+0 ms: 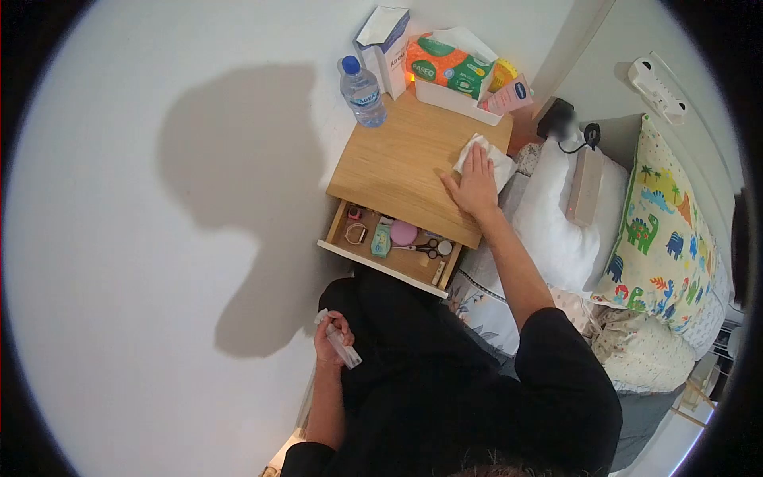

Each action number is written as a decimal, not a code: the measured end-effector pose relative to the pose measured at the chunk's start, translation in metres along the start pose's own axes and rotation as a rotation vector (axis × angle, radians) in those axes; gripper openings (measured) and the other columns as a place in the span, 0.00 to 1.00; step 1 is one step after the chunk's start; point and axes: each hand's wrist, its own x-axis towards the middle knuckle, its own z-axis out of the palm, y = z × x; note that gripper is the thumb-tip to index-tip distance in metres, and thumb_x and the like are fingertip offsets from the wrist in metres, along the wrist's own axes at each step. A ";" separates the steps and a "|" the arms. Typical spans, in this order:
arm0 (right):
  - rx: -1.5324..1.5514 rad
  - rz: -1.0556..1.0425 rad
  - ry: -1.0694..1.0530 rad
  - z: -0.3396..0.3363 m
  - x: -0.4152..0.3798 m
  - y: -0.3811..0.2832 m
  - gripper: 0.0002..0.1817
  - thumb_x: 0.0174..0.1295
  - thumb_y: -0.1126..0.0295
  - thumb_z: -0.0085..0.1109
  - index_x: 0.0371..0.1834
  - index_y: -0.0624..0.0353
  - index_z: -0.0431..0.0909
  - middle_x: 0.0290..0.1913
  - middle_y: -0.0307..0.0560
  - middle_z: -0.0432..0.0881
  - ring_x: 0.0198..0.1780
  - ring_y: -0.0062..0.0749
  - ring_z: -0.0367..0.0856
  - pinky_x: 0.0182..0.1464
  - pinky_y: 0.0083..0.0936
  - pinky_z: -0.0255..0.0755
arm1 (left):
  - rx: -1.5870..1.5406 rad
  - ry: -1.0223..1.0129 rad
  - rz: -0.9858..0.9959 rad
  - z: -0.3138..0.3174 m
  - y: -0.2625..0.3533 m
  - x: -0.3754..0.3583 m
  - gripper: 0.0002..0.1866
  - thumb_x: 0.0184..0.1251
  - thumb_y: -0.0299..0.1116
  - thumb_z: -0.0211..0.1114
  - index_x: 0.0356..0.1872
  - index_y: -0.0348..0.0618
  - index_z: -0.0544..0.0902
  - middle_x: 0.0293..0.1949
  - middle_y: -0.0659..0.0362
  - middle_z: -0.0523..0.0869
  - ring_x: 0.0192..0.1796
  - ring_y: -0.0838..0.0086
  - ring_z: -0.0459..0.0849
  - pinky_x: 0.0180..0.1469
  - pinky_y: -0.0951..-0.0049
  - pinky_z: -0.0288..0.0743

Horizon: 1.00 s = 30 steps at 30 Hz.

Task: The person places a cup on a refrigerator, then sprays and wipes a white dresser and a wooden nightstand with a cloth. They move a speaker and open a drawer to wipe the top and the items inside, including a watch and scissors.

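Observation:
My left hand (334,340) is wrapped round a small clear spray bottle (347,355) with a whitish top, held low beside my dark-clothed leg. On the right side of the wooden nightstand top (397,163), my right hand (478,189) lies flat with its fingers stretched over a crumpled white tissue (502,166), pressing it against the surface. Below the top, a drawer (381,270) is pulled out. Inside it are a pink round case (403,232), a green and white packet (381,240), scissors (429,250), a watch-like band (355,233) and other small items.
A water bottle (365,94) with a blue cap stands at the back left of the top, beside a white carton (386,52). A white tray (453,102) holds an orange tissue pack (449,67) and a pink tube (506,97). To the right are a dinosaur-print pillow (660,230) and bedding.

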 end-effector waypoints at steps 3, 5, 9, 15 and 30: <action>0.186 -0.091 0.058 0.006 0.028 -0.006 0.52 0.68 0.34 0.44 0.77 0.74 0.52 0.81 0.65 0.48 0.83 0.54 0.43 0.81 0.49 0.40 | 0.035 0.012 -0.014 0.003 0.002 0.000 0.17 0.78 0.46 0.52 0.42 0.45 0.81 0.24 0.58 0.78 0.16 0.72 0.72 0.19 0.73 0.67; 0.241 -0.202 0.012 0.005 0.059 -0.015 0.52 0.68 0.34 0.45 0.77 0.73 0.52 0.81 0.63 0.48 0.83 0.51 0.43 0.81 0.49 0.40 | 0.036 0.015 -0.007 0.004 0.000 0.000 0.18 0.79 0.47 0.51 0.42 0.44 0.81 0.23 0.58 0.77 0.15 0.73 0.71 0.19 0.73 0.65; 0.173 -0.323 -0.087 0.012 0.097 -0.056 0.53 0.67 0.30 0.41 0.79 0.68 0.51 0.83 0.56 0.46 0.84 0.47 0.42 0.82 0.47 0.37 | 0.008 0.017 0.003 0.001 -0.001 0.002 0.18 0.78 0.48 0.52 0.42 0.43 0.81 0.22 0.58 0.77 0.15 0.74 0.71 0.18 0.74 0.64; 0.179 -0.322 -0.225 0.013 0.143 -0.093 0.56 0.66 0.28 0.39 0.81 0.66 0.45 0.84 0.54 0.41 0.85 0.44 0.37 0.82 0.46 0.34 | 0.038 0.060 0.009 0.006 -0.002 -0.002 0.17 0.77 0.48 0.54 0.43 0.45 0.80 0.24 0.57 0.78 0.16 0.72 0.71 0.20 0.72 0.66; 0.207 -0.466 -0.115 0.010 0.030 -0.136 0.55 0.66 0.31 0.45 0.80 0.69 0.46 0.83 0.58 0.43 0.84 0.46 0.38 0.82 0.47 0.32 | 0.034 0.008 -0.026 0.009 -0.002 0.000 0.16 0.77 0.47 0.54 0.42 0.45 0.80 0.25 0.58 0.79 0.17 0.73 0.71 0.21 0.73 0.67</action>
